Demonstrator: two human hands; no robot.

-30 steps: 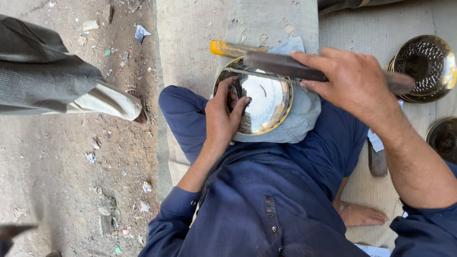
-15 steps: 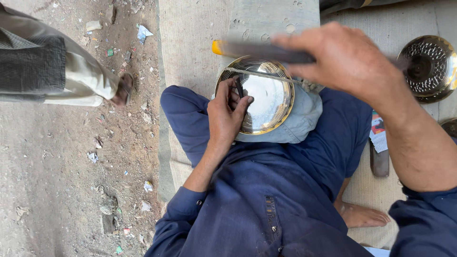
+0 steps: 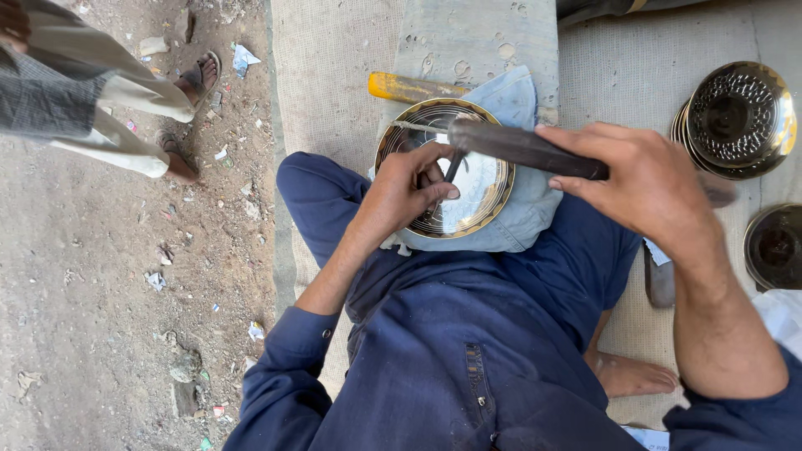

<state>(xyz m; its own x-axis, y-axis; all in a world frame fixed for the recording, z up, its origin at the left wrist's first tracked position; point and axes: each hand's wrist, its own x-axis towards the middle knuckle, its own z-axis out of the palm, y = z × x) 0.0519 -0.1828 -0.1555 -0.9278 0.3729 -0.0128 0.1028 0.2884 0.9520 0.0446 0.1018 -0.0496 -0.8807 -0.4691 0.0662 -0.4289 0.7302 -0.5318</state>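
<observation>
Dusty ground (image 3: pixel 109 276) littered with scraps lies off to the left of my left hand, and a woven mat (image 3: pixel 326 75) covers the floor under me where I sit cross-legged in dark blue clothes. Just beyond my hands a grey stone slab (image 3: pixel 476 33) runs away from me, with a yellow-ended bar (image 3: pixel 409 87) lying across it.

My left hand (image 3: pixel 405 188) is curled, the fingers pinching a thin dark punch (image 3: pixel 452 167) that stands tilted with its tip on a round shiny metal plate (image 3: pixel 476 205). That plate, gold-rimmed, rests on a pale blue folded cloth (image 3: pixel 526 209) on my lap, directly beneath my left hand and just left of my right.

My right hand (image 3: pixel 647 179) is clenched around the handle of a dark hammer (image 3: pixel 518 146), which reaches leftward across the plate so that its head sits just above the top of the punch; whether they touch I cannot tell.

Further right of my right hand stands a dimpled brass bowl (image 3: pixel 739 117), stacked on something similar, and nearer to me on that side another dark round dish (image 3: pixel 777 246) sits at the edge of view. My bare foot (image 3: pixel 635 376) shows below my right forearm. Far to the left, another person's legs and sandalled feet (image 3: pixel 180 125) stand on the dirt, well apart from my hands.
</observation>
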